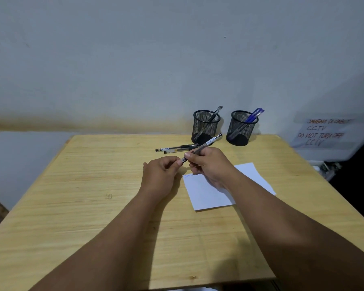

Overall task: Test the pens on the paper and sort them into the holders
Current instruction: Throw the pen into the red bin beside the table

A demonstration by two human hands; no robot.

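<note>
Both hands meet mid-table: the right hand (208,164) grips a pen (206,144), the left hand (162,175) pinches its tip. Bare wooden table (82,206) spreads leftward. A wall sign (322,132) reads "DO NOT TURN OFF CCTV".

Both arms extended; right hand (206,164) and left hand (159,175) curled, fingertips nearly meeting.

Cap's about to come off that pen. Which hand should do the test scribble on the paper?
Right. The right hand already grips the clear-barrelled black pen mid-barrel, directly above the white paper sheet. The left hand only pinches the pen's near end, over bare wooden table.
</note>
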